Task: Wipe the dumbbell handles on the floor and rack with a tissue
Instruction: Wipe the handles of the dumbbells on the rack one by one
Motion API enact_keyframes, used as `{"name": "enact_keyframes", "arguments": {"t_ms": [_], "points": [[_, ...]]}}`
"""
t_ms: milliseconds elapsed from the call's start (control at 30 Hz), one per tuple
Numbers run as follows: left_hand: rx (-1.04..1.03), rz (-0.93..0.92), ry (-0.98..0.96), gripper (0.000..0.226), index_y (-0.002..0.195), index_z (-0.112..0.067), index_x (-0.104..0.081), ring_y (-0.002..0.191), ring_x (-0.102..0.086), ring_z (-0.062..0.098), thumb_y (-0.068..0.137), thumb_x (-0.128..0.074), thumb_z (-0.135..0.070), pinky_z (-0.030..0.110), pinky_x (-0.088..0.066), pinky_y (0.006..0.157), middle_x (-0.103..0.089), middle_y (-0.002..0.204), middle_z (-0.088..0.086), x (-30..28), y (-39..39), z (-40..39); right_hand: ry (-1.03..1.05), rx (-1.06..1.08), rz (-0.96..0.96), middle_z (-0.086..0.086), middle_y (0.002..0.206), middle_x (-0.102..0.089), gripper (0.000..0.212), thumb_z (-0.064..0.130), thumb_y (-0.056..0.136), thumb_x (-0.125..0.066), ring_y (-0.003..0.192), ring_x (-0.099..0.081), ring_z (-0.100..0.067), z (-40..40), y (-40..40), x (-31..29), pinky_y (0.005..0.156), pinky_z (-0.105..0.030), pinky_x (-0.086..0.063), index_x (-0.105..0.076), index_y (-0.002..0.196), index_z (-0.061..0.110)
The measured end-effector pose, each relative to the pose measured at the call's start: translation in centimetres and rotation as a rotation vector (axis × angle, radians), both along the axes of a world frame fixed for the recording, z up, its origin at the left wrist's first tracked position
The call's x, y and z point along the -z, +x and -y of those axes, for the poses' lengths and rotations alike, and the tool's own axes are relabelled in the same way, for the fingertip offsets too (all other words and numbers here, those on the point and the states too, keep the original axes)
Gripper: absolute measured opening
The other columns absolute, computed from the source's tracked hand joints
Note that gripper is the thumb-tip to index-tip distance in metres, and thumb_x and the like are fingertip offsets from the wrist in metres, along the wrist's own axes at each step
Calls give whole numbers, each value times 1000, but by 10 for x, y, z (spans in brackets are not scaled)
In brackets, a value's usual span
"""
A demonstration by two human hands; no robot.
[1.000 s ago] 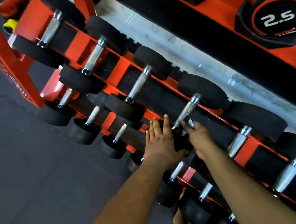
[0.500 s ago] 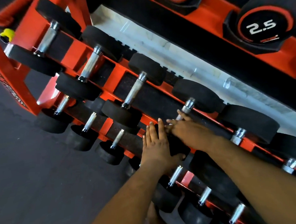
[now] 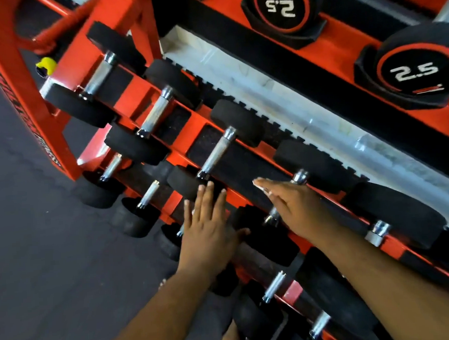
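**Both hands flat at the dumbbell rack**

The left hand (image 3: 208,233) lies with fingers straight on a black dumbbell head (image 3: 190,184) of the orange rack (image 3: 19,102). The right hand (image 3: 295,205), fingers extended, covers a chrome handle (image 3: 272,215), a white tissue (image 3: 258,185) peeking at its fingertips.

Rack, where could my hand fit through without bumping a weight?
Free: the black strip between the bare handle and the right hand. Also the grey floor, left of the orange rack. Crowded: the lower row beneath both hands.

Left hand (image 3: 208,235) and right hand (image 3: 295,207) flat (fingers straight).
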State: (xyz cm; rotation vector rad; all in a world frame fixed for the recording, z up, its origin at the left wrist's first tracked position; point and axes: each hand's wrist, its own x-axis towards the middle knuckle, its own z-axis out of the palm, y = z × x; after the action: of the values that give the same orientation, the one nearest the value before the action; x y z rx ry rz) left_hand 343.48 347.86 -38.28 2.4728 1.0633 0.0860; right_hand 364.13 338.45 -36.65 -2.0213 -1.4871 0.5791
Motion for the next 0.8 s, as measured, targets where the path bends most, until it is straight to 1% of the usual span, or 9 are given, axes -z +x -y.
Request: {"name": "enact_keyframes", "arguments": {"t_ms": [167, 233, 333, 400, 467, 567, 633, 700, 800], "points": [[-55, -110, -18, 99, 162, -19, -7, 155, 14, 26, 89, -62, -58, 52, 2, 126, 6, 169, 12, 11, -8, -60, 135, 12, 37, -9, 133, -65, 37, 7, 96, -53, 125, -61, -20, -87, -31, 23, 105, -33, -50, -66, 131, 13], [-52, -149, -77, 109, 162, -19, 0, 156, 12, 28, 85, -68, -55, 51, 1, 126, 7, 168, 15, 14, -6, -81, 106, -63, 169, -9, 134, -65, 40, 13, 95, -46, 123, -63, -23, -118, -40, 36, 99, -33, -52, -68, 128, 14], [-36, -147, -188, 126, 161, -20, 7, 156, 5, 27, 73, -74, -61, 44, 1, 127, 2, 168, 17, 15, -2, -105, -53, -309, 433, -14, 133, -65, 48, 14, 89, -37, 124, -61, -32, -147, -43, 58, 99, -48, -52, -69, 124, 8], [-26, -137, -244, 135, 160, -20, 8, 156, 0, 27, 66, -78, -64, 43, -1, 127, -2, 168, 18, 18, 0, -120, -138, -504, 701, -12, 132, -66, 51, 15, 86, -35, 127, -59, -32, -153, -39, 66, 106, -55, -43, -70, 123, 9], [-10, -144, -293, 140, 160, -19, 8, 156, -2, 30, 63, -81, -65, 43, -3, 126, -3, 167, 21, 19, 5, -126, -185, -606, 843, -9, 144, -57, 58, 19, 86, -32, 139, -47, -29, -141, -29, 64, 113, -62, -32, -60, 137, 11], [23, -146, -347, 141, 160, -22, 13, 156, 1, 33, 65, -82, -65, 42, -3, 125, 2, 166, 23, 20, 7, -131, -156, -666, 881, -8, 159, -38, 56, 24, 98, -31, 150, -29, -28, -125, -11, 58, 112, -70, -26, -41, 152, 13], [20, -119, -365, 141, 160, -24, 13, 156, 4, 33, 65, -82, -65, 42, -2, 125, 3, 167, 21, 24, 5, -131, -177, -664, 904, -7, 161, -35, 53, 34, 105, -27, 151, -27, -27, -127, -1, 56, 113, -69, -23, -39, 153, 14], [5, -99, -371, 142, 159, -25, 13, 156, 4, 32, 63, -84, -65, 43, -2, 126, 1, 167, 20, 27, 5, -129, -212, -617, 873, -9, 156, -43, 52, 35, 105, -29, 149, -32, -27, -140, -4, 54, 115, -66, -23, -48, 148, 13], [-13, -97, -356, 148, 159, -24, 14, 155, 0, 33, 58, -87, -64, 42, -3, 126, -4, 166, 21, 28, 5, -128, -190, -570, 815, -7, 130, -65, 44, 24, 95, -36, 139, -48, -26, -160, -21, 64, 115, -66, -26, -64, 127, 11]]}}
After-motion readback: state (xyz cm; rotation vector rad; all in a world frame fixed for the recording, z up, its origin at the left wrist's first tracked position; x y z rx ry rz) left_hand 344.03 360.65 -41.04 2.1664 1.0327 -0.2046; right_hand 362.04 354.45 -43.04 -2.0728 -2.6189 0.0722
